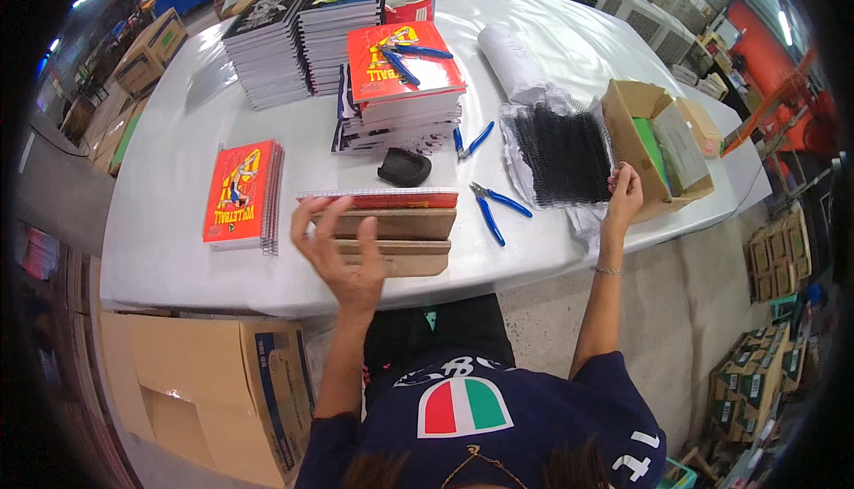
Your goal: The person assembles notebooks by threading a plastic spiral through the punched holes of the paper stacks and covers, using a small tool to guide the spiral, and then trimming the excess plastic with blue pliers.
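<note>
My left hand [342, 253] has its fingers spread over a wooden stand [414, 262] near the table's front edge. On the stand's far side rests a red-covered notebook [427, 200], its paper edge upward. At the right, my right hand [625, 188] pinches at the right ends of a pile of black spiral binding coils [560, 155], which lies on crumpled white wrapping. A single coil is hard to pick out between the fingertips. A black curved object [405, 168] lies just beyond the stand.
Blue-handled pliers [500, 211] lie right of the stand; blue cutters [473, 140] lie farther back. More pliers rest on a stack of red-covered books [405, 62]. Bound red notebooks [242, 193] sit left, taller notebook stacks [302, 40] behind. An open cardboard box [654, 151] stands right.
</note>
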The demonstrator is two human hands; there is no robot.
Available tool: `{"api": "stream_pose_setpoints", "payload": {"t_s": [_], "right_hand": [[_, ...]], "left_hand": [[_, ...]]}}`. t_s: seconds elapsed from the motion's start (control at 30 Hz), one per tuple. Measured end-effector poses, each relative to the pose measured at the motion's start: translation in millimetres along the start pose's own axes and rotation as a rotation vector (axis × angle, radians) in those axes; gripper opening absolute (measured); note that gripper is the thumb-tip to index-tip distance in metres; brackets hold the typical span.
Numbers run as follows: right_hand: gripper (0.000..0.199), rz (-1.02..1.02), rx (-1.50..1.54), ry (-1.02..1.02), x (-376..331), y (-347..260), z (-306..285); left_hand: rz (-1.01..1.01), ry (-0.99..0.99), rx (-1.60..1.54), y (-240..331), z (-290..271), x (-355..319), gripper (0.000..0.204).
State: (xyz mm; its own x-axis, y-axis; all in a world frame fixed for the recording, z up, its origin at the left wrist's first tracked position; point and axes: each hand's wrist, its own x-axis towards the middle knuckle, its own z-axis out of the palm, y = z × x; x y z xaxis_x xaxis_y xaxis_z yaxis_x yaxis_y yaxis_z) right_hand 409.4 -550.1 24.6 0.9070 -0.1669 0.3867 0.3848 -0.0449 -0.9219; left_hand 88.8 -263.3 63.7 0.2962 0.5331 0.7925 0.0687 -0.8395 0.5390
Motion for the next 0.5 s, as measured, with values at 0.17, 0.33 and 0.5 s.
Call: {"api": "stream_pose_setpoints", "payload": {"t_s": [0.17, 0.33, 0.5], "right_hand": [[0.024, 0.02, 0.59, -0.148, -21, -38, 18], [0.019, -0.181, 0.351, -0.405, -67, -107, 65], [0.018, -0.136, -0.022, -0.973, -107, -128, 88]], "left_hand": [[0.064, -0.165, 0.147, 25, 22, 1, 0.053], [0.053, -0.321, 0.193, 34, 44, 1, 0.06], [0.058, -0.329, 0.177, 38, 63, 3, 0.052]]}}
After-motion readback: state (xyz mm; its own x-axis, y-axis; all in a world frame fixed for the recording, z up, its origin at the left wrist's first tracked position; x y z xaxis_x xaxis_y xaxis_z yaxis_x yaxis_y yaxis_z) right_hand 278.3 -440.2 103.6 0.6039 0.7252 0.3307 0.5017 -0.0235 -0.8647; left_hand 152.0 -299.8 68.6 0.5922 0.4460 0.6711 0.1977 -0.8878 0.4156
